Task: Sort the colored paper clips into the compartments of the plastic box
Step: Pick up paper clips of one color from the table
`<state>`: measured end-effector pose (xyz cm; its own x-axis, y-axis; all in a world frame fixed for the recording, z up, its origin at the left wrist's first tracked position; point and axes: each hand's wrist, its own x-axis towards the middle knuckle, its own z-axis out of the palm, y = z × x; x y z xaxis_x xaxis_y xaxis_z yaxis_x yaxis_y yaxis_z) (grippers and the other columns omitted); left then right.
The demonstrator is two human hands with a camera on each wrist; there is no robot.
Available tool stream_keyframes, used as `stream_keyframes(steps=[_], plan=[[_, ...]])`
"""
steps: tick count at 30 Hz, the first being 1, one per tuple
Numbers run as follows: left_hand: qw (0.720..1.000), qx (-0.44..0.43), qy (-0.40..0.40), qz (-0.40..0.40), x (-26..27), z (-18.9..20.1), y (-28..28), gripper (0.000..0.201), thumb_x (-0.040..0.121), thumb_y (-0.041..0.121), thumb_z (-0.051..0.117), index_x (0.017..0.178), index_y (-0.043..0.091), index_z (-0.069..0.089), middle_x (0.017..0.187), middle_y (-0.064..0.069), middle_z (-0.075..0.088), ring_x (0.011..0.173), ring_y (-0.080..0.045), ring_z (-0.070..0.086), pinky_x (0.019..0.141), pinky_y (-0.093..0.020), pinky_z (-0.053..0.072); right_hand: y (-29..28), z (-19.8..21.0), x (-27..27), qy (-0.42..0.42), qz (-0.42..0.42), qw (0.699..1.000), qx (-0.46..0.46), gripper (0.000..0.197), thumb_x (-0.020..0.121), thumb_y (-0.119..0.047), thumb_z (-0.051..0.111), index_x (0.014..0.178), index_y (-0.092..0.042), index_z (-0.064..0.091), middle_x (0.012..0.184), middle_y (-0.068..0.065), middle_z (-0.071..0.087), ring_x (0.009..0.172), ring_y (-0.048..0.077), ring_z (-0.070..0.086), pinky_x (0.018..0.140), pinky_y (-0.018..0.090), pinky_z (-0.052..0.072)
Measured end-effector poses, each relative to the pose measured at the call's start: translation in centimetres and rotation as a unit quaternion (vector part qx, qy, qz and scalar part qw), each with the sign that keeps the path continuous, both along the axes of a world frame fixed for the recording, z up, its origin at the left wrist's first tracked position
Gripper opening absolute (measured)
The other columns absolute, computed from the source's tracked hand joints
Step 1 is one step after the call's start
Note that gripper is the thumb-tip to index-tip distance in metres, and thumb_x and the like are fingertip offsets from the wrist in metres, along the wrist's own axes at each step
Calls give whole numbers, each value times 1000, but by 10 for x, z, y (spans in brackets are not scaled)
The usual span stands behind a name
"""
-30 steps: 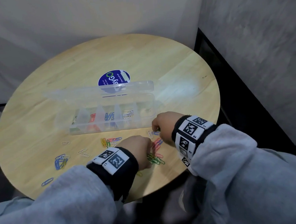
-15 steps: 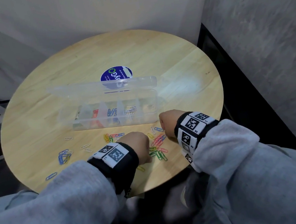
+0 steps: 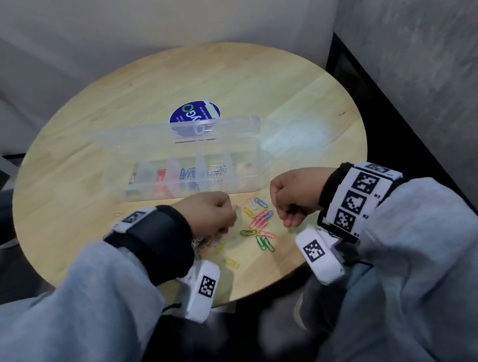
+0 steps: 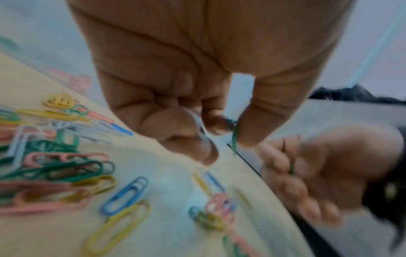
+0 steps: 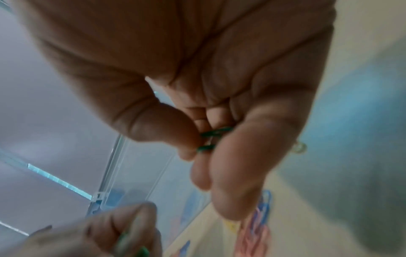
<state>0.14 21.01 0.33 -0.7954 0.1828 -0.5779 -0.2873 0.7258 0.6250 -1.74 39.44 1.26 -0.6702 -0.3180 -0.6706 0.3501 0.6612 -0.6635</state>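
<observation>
A clear plastic box stands open mid-table, with red, blue and white clips in separate compartments. Loose coloured paper clips lie in front of it between my hands. My left hand is curled just above the table and pinches a green paper clip between thumb and fingertip; a pale clip also shows against its fingers. My right hand is curled too, with a green paper clip pinched between its thumb and fingers.
The round wooden table carries a blue sticker behind the box's raised lid. A lone yellow clip lies near the front edge and a white one at the left. A grey wall rises at the right.
Both hands have come up off the clip pile, each with a green clip. The left hand has moved towards the box.
</observation>
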Motion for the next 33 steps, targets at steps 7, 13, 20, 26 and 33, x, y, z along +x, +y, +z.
stream_keyframes(steps=[7, 13, 20, 26, 33], plan=[[934, 303, -115, 149, -2, 18, -25, 16, 62, 9, 31, 48, 13, 39, 45, -7, 42, 32, -13, 31, 37, -13, 20, -17, -6, 14, 48, 122, 982, 134, 10, 81, -11, 57, 71, -12, 54, 66, 7, 60, 56, 19, 55, 65, 29, 52], [919, 325, -113, 194, -4, 13, -30, 24, 65, 15, 33, 47, 10, 46, 48, -8, 46, 36, -15, 35, 36, -13, 25, -33, -10, 29, 145, 209, 909, 331, 36, 72, -49, 65, 62, -17, 52, 65, -2, 57, 65, 16, 56, 62, 24, 46], [974, 112, -55, 187, -5, 4, -19, 25, 87, 20, 46, 65, 13, 54, 48, 0, 44, 39, -11, 34, 41, -18, 24, -49, 0, 28, 160, 258, 892, 334, 9, 89, -15, 54, 94, -9, 55, 69, 4, 47, 82, 22, 52, 73, 28, 44], [975, -197, 93, -42, -1, -1, 7, 8, 80, 30, 64, 80, 22, 64, 79, 3, 62, 77, -16, 56, 63, -22, 40, -49, -6, 26, 160, 272, 879, 356, 16, 88, -12, 53, 74, -7, 49, 68, 4, 47, 71, 21, 52, 67, 27, 44], [951, -274, 103, -101, -3, -13, 33, 24, 80, 28, 63, 96, 12, 69, 99, -7, 70, 84, -23, 60, 65, -25, 42, -38, -9, 24, 158, 255, 887, 351, 14, 78, -13, 57, 66, -12, 49, 61, 1, 50, 52, 17, 46, 47, 18, 35]])
